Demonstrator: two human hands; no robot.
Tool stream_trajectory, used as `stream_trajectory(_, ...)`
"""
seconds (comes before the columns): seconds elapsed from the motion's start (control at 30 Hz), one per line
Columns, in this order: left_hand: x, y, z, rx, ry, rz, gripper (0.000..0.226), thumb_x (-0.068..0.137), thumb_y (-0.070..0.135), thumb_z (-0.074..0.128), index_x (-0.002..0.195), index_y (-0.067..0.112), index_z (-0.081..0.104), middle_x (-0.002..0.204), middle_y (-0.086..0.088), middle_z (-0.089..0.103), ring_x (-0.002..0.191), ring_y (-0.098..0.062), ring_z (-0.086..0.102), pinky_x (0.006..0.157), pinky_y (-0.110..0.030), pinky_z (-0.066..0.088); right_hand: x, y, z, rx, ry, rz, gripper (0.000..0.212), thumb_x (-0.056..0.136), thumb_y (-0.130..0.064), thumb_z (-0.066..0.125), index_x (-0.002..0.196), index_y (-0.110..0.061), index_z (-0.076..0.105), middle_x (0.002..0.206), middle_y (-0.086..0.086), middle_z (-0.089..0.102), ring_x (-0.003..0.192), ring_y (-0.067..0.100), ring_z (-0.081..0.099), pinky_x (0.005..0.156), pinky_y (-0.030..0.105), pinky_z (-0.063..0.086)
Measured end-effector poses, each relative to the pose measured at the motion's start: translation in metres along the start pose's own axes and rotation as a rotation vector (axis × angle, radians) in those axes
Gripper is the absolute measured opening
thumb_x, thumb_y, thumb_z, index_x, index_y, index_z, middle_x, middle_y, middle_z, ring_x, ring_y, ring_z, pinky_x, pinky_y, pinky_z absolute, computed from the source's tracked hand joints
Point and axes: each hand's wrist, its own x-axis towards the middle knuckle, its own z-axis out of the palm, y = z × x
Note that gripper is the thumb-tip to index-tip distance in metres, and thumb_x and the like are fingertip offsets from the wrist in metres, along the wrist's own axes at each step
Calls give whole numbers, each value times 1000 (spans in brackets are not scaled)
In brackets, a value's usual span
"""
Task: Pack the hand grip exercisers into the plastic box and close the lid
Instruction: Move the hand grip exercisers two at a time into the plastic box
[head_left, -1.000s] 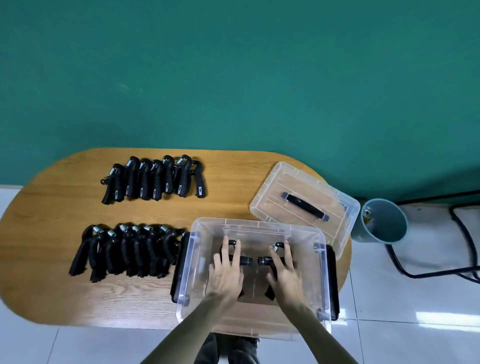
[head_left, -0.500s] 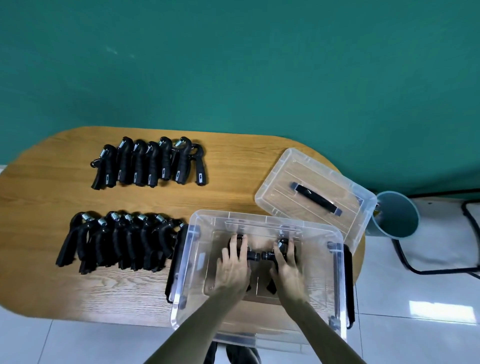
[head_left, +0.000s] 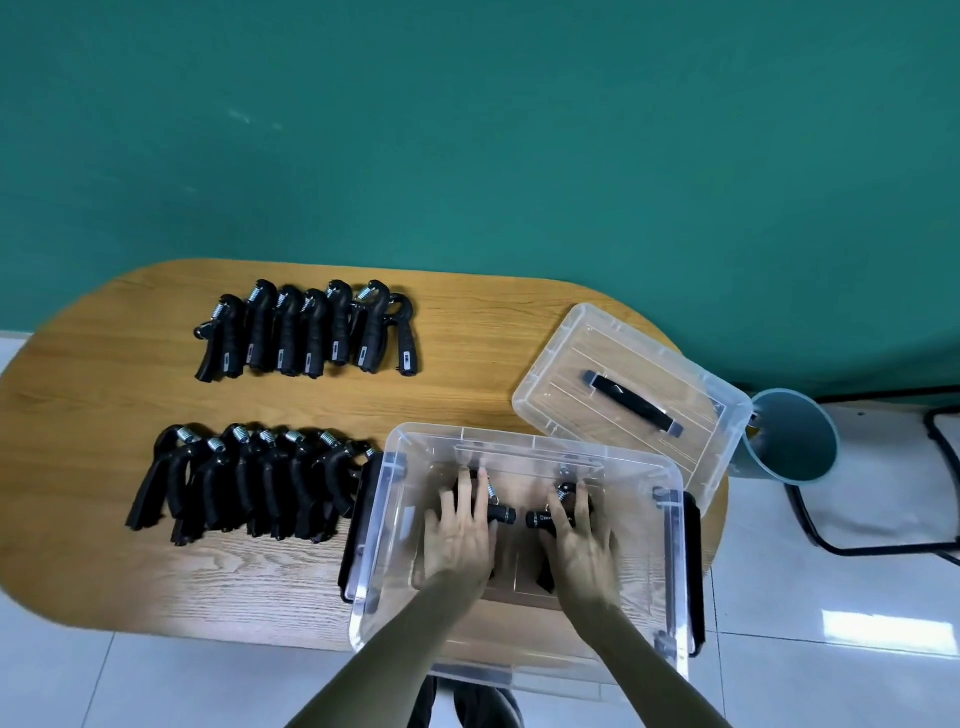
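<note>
Clear plastic box (head_left: 524, 660): open-topped, at the near right edge of the wooden table (head_left: 104, 545); its near end overhangs the table edge. Black latches on the left and right sides.
Left hand (head_left: 457, 535): inside the box, palm down, fingers straight and slightly spread, resting flat on a black exerciser in the box (head_left: 501, 514) on the box floor. Nothing gripped.
Right hand (head_left: 582, 545): inside the box, palm down, fingers straight and spread, laid over a second exerciser in the box (head_left: 540, 518). Nothing gripped.
The two in the box: knob ends point toward each other at the box's middle, close but apart; springs show just beyond the fingertips. The rest is hidden under the hands.
Near row of exercisers (head_left: 249, 480): black, steel springs at the far ends, packed side by side just left of the box; the rightmost one is up against the left latch. Exact count hard to tell.
Far row of exercisers (head_left: 306, 330): about seven, side by side, at the far left-centre of the table, well apart from the box.
Lid (head_left: 631, 400): clear with a black handle, lying on the table just beyond the box's far right corner, turned at an angle.
Grey bin (head_left: 792, 436): on the floor right of the table, beside the lid.
Backdrop: teal wall (head_left: 467, 130); white tiled floor (head_left: 831, 597).
</note>
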Motion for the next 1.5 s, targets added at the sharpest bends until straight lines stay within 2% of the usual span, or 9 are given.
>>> stream_trajectory(0.1, -12, 1, -21, 32, 52, 29, 71, 110, 45, 20, 160, 12, -20, 169, -15, 10, 142, -34, 31, 110, -46, 38, -15, -16, -28, 7, 0, 28, 55, 97, -38, 55, 149, -27, 40, 157, 22, 35, 120, 44, 55, 86, 53, 55)
stream_trajectory(0.2, -25, -1, -37, 57, 99, 70, 70, 109, 46, 18, 160, 13, -16, 167, -16, 18, 144, -33, 31, 114, -47, 34, -29, -24, -54, -57, 82, 6, 57, 103, -53, 21, 148, -27, 43, 147, 20, 50, 98, 40, 60, 77, 51, 56)
stream_trajectory(0.33, -49, -3, -71, 27, 233, 142, 70, 103, 50, 8, 163, 16, -9, 164, -13, 30, 141, -30, 37, 112, -45, 36, -49, -36, -93, -97, 92, -100, 60, 97, -51, 34, 148, -23, 49, 135, 17, 57, 98, 37, 58, 75, 52, 53)
stream_trajectory(0.67, -86, -22, -139, -11, 379, 93, 66, 106, 47, 22, 159, 10, 32, 161, -16, 38, 140, -34, 47, 113, -50, 42, -69, -58, -168, -158, 283, -177, 52, 97, -44, 34, 131, -13, 58, 112, 14, 64, 89, 33, 58, 71, 46, 50)
stream_trajectory(0.83, -98, -53, -177, -67, 420, -3, 67, 107, 50, 15, 162, 12, 22, 167, -14, 26, 147, -32, 39, 112, -47, 43, -72, -92, -192, -148, 338, -234, 53, 100, -42, 30, 134, -13, 58, 126, 13, 60, 96, 31, 58, 76, 45, 52)
stream_trajectory(1.0, -106, -108, -196, -129, 472, -78, 67, 107, 51, 22, 160, 11, 30, 165, -14, 31, 145, -32, 43, 107, -48, 48, -67, -156, -209, -126, 308, -303, 56, 101, -50, 30, 146, -21, 45, 143, 14, 54, 107, 32, 61, 83, 49, 55)
stream_trajectory(1.2, -114, -182, -196, -160, 468, -116, 71, 106, 56, 11, 164, 15, 8, 170, -13, 10, 149, -32, 37, 111, -49, 44, -58, -239, -211, -146, 269, -376, 63, 102, -57, 21, 159, -29, 22, 159, 13, 37, 128, 37, 53, 97, 54, 51)
stream_trajectory(1.33, -114, -240, -192, -144, 476, -111, 73, 105, 58, 8, 165, 16, 2, 172, -13, -1, 150, -31, 34, 111, -48, 45, -45, -289, -198, -188, 240, -373, 65, 102, -60, 15, 159, -28, 23, 160, 15, 34, 126, 40, 55, 93, 57, 53)
stream_trajectory(1.5, -109, -307, -175, -161, 463, -91, 74, 105, 58, 11, 164, 13, 16, 170, -15, 13, 133, -33, 54, 94, -47, 56, -33, -346, -173, -215, 181, -354, 67, 101, -62, 21, 158, -28, 21, 156, 16, 40, 122, 40, 59, 86, 56, 57)
